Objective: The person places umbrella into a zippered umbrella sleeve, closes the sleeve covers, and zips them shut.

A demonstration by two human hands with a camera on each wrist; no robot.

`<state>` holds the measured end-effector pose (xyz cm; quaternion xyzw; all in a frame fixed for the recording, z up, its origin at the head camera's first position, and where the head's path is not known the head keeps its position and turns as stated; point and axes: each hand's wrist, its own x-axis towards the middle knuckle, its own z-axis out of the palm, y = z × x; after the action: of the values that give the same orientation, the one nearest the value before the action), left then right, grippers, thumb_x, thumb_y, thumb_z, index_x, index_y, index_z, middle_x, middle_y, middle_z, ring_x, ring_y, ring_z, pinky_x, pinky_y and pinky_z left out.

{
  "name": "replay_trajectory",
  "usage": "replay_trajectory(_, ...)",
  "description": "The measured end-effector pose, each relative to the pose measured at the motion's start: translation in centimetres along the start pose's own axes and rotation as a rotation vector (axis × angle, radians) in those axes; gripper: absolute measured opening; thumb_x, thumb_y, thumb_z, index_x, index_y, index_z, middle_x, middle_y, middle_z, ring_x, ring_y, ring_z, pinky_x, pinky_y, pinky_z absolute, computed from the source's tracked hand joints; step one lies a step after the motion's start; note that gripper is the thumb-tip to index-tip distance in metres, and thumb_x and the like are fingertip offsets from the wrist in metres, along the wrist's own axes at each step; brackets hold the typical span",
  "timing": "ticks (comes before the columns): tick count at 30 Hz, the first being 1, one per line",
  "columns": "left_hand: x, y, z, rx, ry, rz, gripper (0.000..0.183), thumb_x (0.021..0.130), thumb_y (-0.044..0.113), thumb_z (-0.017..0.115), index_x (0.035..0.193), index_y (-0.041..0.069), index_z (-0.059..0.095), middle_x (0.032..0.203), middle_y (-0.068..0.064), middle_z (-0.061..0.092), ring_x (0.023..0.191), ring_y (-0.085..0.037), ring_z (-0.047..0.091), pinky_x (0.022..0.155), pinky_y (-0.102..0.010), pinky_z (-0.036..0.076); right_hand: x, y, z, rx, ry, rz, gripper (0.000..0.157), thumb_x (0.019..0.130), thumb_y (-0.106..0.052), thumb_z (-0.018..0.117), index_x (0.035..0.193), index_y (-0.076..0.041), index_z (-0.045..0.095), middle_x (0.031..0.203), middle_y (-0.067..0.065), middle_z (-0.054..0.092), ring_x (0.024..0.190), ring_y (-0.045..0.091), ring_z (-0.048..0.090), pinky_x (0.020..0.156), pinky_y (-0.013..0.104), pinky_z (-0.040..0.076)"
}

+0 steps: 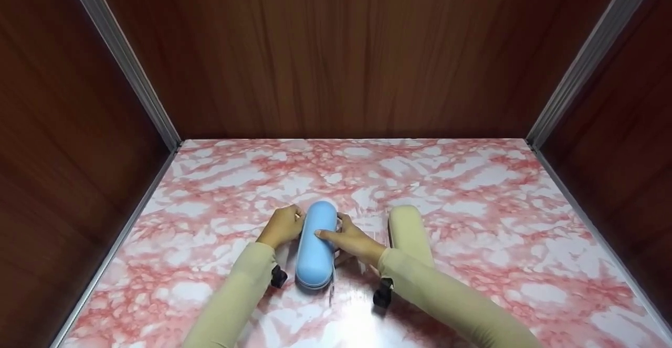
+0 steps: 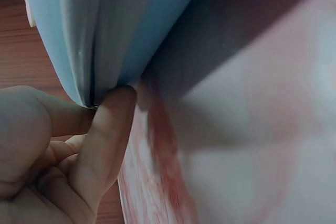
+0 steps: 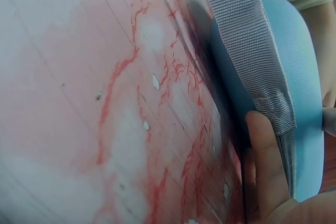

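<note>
A light blue zippered case (image 1: 317, 248), long with rounded ends, is between both hands. My right hand (image 1: 357, 240) grips its right side, thumb on the top and fingers against the side. A grey fabric strip (image 3: 247, 40) runs along that side in the right wrist view. At the case's far left side is my left hand (image 1: 286, 227). Its thumb and index finger pinch the zipper (image 2: 93, 72) at the edge, where a small metal glint shows; the pull itself is mostly hidden by the fingertips.
A cream case (image 1: 409, 232) of similar shape lies to the right, partly behind the right forearm. The red-and-white marbled tabletop (image 1: 220, 274) is bounded by brown wood-grain panels (image 1: 336, 54) at the back and sides. Each wrist wears a small black device (image 1: 382, 293).
</note>
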<state>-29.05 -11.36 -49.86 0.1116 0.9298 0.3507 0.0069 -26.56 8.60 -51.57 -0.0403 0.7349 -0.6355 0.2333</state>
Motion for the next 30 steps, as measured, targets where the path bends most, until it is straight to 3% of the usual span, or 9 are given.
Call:
replay_trajectory(5, -0.23, 0.08, 0.22, 0.012, 0.035, 0.017, 0.014, 0.099, 0.007, 0.056, 0.095, -0.003, 0.064, 0.068, -0.002, 0.055, 0.059, -0.015, 0.052, 0.057, -0.031, 0.048, 0.05, -0.04, 0.07, 0.010, 0.004, 0.006, 0.105, 0.089, -0.042, 0.073, 0.157, -0.002, 0.003, 0.131, 0.030, 0.048, 0.074, 0.030, 0.069, 0.058, 0.042, 0.059)
replay_trajectory(10, -0.25, 0.17, 0.32, -0.028, 0.057, -0.034, 0.013, 0.098, 0.009, 0.057, 0.095, -0.002, 0.065, 0.069, -0.004, 0.058, 0.053, -0.013, 0.053, 0.051, -0.028, 0.046, -0.03, -0.15, 0.28, 0.008, 0.010, 0.001, 0.107, 0.089, -0.043, 0.073, 0.158, -0.003, 0.002, 0.134, 0.031, 0.047, 0.083, 0.031, 0.069, 0.059, 0.044, 0.059)
replay_trajectory(18, -0.33, 0.14, 0.09, -0.085, 0.026, -0.092, 0.015, 0.098, 0.011, 0.057, 0.098, 0.000, 0.066, 0.072, -0.006, 0.063, 0.048, -0.013, 0.056, 0.046, -0.027, 0.048, -0.10, -0.26, 0.59, 0.013, 0.005, -0.001, 0.117, 0.083, -0.043, 0.080, 0.158, -0.002, 0.000, 0.133, 0.034, 0.045, 0.087, 0.035, 0.069, 0.054, 0.045, 0.059)
replay_trajectory(25, -0.50, -0.20, -0.05, -0.121, -0.018, -0.077, 0.015, 0.099, 0.013, 0.057, 0.101, 0.001, 0.066, 0.078, -0.008, 0.065, 0.054, -0.019, 0.063, 0.049, -0.029, 0.051, -0.16, -0.31, 0.60, 0.000, 0.024, -0.011, 0.116, 0.083, -0.042, 0.080, 0.157, 0.000, 0.001, 0.134, 0.035, 0.043, 0.086, 0.033, 0.068, 0.054, 0.044, 0.058)
replay_trajectory(30, -0.88, -0.33, -0.04, -0.081, -0.027, -0.019, 0.012, 0.100, 0.010, 0.057, 0.099, 0.000, 0.064, 0.074, -0.004, 0.061, 0.053, -0.015, 0.058, 0.052, -0.030, 0.052, -0.09, -0.26, 0.54, -0.008, 0.025, -0.003, 0.116, 0.083, -0.043, 0.080, 0.158, -0.002, 0.002, 0.136, 0.034, 0.043, 0.087, 0.033, 0.068, 0.054, 0.044, 0.058)
